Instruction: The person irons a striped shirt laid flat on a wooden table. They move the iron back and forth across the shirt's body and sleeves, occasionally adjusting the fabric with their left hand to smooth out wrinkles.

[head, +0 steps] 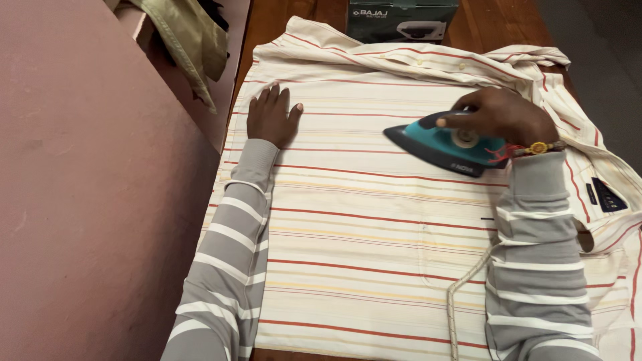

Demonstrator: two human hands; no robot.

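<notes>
Head view: right hand (501, 115) wrapped around the handle of the teal iron (445, 144), fingers closed on it, index laid forward along the top. Soleplate flat on the striped shirt (361, 220), nose pointing toward the left hand. Left hand (271, 117) flat on the cloth near the shirt's edge, fingers spread and open, pinning it.

Shirt is spread on the wooden worktop (281, 13), collar end bunched at the far side near a dark box (401, 19).

Handling, my read: iron is rigid and fairly heavy, hot underneath, so the handle is the only place to hold it. Braided cord (461, 294) trails across the cloth and may drag. Shirt is light and limp, creeps and wrinkles easily; best held by flat palm pressure or by a hem.
</notes>
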